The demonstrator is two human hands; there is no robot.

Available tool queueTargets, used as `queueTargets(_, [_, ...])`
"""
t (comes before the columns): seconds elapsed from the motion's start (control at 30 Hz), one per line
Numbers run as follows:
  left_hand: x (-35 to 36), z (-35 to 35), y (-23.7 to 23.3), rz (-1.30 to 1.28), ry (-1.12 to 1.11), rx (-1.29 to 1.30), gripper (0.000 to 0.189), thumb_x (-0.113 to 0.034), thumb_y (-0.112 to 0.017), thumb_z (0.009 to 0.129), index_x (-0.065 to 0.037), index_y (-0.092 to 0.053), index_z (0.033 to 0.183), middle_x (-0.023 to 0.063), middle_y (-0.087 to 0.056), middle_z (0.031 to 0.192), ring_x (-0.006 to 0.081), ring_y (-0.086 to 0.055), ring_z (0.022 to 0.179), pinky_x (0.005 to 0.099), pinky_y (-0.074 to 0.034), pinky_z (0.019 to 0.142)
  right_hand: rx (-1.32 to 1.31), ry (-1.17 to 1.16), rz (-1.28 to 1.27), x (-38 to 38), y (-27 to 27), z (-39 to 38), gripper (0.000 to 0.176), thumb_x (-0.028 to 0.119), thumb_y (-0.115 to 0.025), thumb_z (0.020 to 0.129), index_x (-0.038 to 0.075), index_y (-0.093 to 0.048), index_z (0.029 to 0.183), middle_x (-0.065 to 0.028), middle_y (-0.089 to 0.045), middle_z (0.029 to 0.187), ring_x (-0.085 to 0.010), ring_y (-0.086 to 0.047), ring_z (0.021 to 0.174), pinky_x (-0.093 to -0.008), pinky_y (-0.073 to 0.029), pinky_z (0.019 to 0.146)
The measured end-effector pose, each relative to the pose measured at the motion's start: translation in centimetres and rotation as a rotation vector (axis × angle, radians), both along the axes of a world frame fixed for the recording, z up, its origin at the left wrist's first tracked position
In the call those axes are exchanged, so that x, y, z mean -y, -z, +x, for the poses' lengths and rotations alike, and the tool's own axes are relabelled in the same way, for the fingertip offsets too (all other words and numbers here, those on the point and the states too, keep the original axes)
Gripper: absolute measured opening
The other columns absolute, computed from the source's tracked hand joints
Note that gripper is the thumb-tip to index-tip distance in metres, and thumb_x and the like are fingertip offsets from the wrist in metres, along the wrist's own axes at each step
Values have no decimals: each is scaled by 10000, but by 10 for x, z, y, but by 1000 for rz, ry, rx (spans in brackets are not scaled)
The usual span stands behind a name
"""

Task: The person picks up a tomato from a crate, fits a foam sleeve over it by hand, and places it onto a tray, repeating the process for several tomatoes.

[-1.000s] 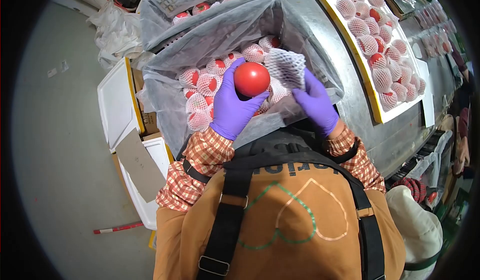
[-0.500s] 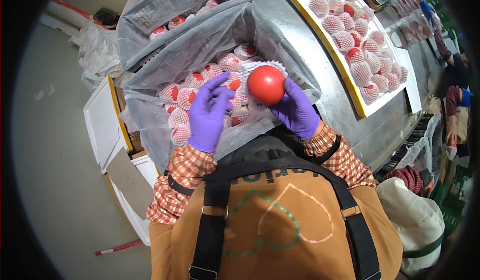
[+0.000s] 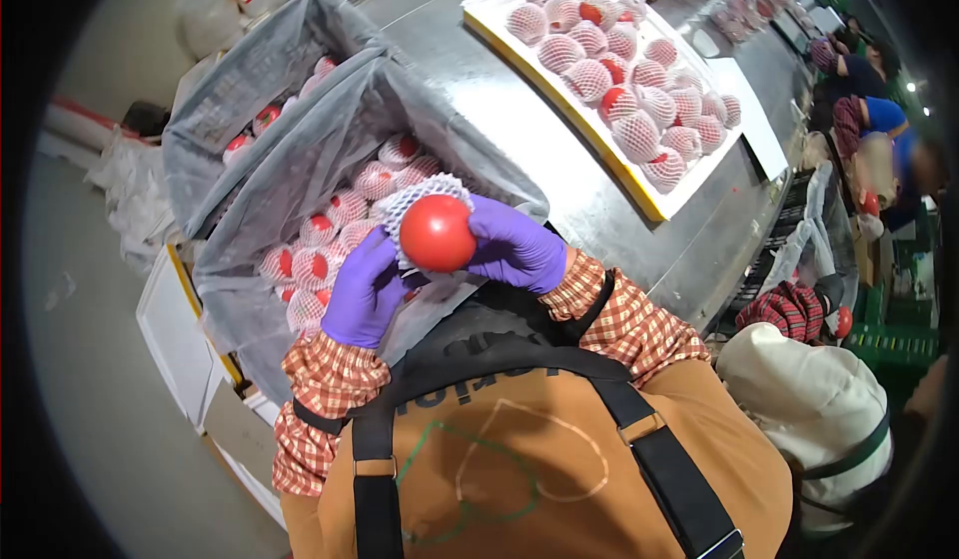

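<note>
A smooth red tomato (image 3: pixel 438 233) is held up over the near side of a lined crate (image 3: pixel 240 314), its white foam net (image 3: pixel 410 202) showing behind and around its upper left. My right hand (image 3: pixel 516 246), in a purple glove, grips the tomato and net from the right. From the lower left, my left hand (image 3: pixel 362 291) has its fingers bent in against the net's edge; some fingertips are hidden. Below, several netted tomatoes (image 3: pixel 318 269) fill the crate, with red showing through the mesh.
A white foam tray (image 3: pixel 654 206) with a yellow side holds rows of netted tomatoes on the metal table (image 3: pixel 440 69). Behind the first crate stands another lined crate (image 3: pixel 215 89). White boxes (image 3: pixel 180 329) are at left; other people (image 3: pixel 879 129) work at far right.
My left hand has come from over the crate to the tomato's net, and its fingers have closed in. The right hand still holds the tomato. The whole view has shifted and turned.
</note>
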State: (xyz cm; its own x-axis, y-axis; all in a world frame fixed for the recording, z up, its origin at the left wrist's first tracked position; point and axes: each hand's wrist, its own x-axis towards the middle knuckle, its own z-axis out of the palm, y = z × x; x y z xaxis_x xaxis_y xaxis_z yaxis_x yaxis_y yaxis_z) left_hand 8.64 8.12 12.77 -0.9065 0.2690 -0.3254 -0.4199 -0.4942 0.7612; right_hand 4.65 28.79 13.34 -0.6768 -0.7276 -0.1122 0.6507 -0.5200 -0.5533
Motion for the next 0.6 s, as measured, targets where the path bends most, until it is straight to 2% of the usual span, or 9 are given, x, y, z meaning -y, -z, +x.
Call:
queueTargets(0.17, [-7,-13,6,-113,54,-31,508,-119,-598,849,19,-453,1317,96,-561,1235,173,-579,1089,301,-479,917,-70,-66,-34,-7,-2,-8,690,318,-720,821,5,-400,1347,-130,-547,1264,-213,-554,1158,-332,-447,997])
queueTargets(0.23, [-12,-18,21,-252,32,-186,508,-72,-592,826,28,-455,1305,101,-565,1223,156,-573,1088,263,-479,886,-143,-52,29,-10,-5,-11,712,300,-728,812,8,-387,1365,-132,-536,1275,-219,-536,1178,-342,-409,1034])
queueTargets(0.27, [-14,-20,26,-224,-79,-157,496,-14,-542,811,37,-455,1296,106,-558,1226,143,-579,1028,236,-477,841,-150,-49,31,-12,-5,-14,712,300,-728,812,8,-387,1365,-132,-536,1275,-219,-536,1178,-342,-409,1034])
queueTargets(0.3, [-17,-23,25,-221,-75,-165,496,-14,-542,811,37,-455,1296,106,-558,1226,143,-579,1028,236,-477,841,-212,-23,124,-15,-4,-18,705,271,-730,809,10,-387,1367,-124,-526,1289,-209,-522,1191,-336,-401,1038])
queueTargets(0.4, [-34,-26,3,-455,-385,-371,543,81,-446,774,34,-444,1315,76,-551,1161,122,-546,893,248,-461,788,-355,83,410,-21,0,-27,678,171,-728,802,7,-388,1365,-105,-498,1321,-176,-492,1210,-319,-387,1041])
queueTargets(0.43, [-42,-26,-3,-450,-381,-373,543,81,-446,774,34,-444,1315,76,-551,1161,122,-546,893,248,-461,788,-356,87,414,-19,5,-31,678,171,-728,802,7,-388,1365,-105,-498,1321,-176,-492,1210,-319,-387,1041])
queueTargets(0.5, [-52,-24,-7,-819,-343,-687,566,104,-439,793,10,-414,1351,94,-524,1204,155,-541,1008,295,-469,866,-618,422,552,-13,14,-38,713,119,-728,770,-1,-376,1379,-111,-505,1324,-185,-498,1215,-336,-395,1047])
queueTargets(0.53, [-57,-25,-4,-978,-315,-922,587,102,-472,800,-12,-404,1372,107,-534,1174,170,-545,960,296,-475,836,-560,475,439,-13,9,-38,693,134,-727,789,2,-372,1369,-126,-505,1297,-198,-508,1190,-313,-412,1023])
queueTargets(0.6, [-66,-28,-6,-1016,-206,-1036,586,85,-499,802,-8,-405,1373,124,-529,1193,193,-548,973,302,-476,839,-499,544,417,-16,14,-43,686,128,-720,792,2,-370,1369,-121,-510,1289,-194,-516,1181,-307,-427,1008])
